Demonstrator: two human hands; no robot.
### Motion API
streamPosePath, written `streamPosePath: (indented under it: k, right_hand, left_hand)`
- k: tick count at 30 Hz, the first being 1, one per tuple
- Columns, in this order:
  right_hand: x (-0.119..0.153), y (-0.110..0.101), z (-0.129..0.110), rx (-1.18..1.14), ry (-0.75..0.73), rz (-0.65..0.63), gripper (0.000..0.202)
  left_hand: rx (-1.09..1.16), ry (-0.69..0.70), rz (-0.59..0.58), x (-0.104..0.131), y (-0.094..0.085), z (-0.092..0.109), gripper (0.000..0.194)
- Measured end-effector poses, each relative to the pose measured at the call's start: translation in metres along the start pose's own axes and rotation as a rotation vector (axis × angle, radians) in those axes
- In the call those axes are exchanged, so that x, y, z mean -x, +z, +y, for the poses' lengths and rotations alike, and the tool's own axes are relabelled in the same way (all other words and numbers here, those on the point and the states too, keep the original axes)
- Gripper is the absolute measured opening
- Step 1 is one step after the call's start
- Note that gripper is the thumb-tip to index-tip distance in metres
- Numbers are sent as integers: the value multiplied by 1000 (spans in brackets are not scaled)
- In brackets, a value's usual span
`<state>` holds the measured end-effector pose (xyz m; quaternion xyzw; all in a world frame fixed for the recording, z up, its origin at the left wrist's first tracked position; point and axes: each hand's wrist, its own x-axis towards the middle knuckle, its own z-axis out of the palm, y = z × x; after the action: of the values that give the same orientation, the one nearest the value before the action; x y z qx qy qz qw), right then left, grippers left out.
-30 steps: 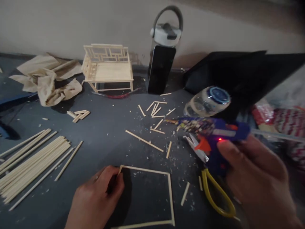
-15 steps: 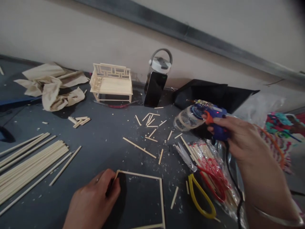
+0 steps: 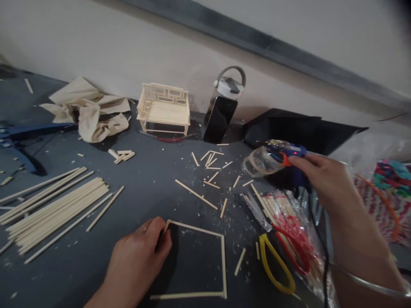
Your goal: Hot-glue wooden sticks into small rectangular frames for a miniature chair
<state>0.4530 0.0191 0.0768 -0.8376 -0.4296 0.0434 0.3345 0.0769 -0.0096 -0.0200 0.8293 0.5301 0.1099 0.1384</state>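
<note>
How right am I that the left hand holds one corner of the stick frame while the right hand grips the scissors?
Not quite: the right hand grips the blue glue gun, and the scissors lie unheld, as the head view shows. The left hand does hold one corner of the stick frame.

Worn items: one bangle point(image 3: 374, 287) on the right forearm point(image 3: 356, 239), thin, silver-toned, smooth-looking, curved across the limb; any engraving too small to read. From the bangle to the right hand point(image 3: 321, 173), forearm and wrist bare, tapering. Well left of the bangle, left hand point(image 3: 143, 248), ungloved, wrist bare; faint band-like mark on one finger, ring or crease, cannot tell.
</note>
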Motion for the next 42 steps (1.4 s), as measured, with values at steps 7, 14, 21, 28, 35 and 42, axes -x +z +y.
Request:
streamPosePath:
  k: [7,14,21,28,35,42]
  right_hand:
    - [11,-1,-9,252,58,50,34]
    - [14,3,-2,-10,56,70,42]
    - [4,0,3,50,-74,-18,31]
    - [1,0,-1,15,-57,-46,28]
    - [4,2,-6,19,-78,-57,28]
    - [5,5,-4,73,-59,-65,34]
  left_hand:
    - [3,-26,-44,-1,-7,3,15]
    - [52,-28,-61,-2,-11,5,15]
    - [28,-3,-43,-1,-8,1,19]
    - [20,4,-51,0,-7,0,21]
    - [70,-27,-113,2,-2,-6,21]
    - [46,-28,-73,-1,-4,-1,20]
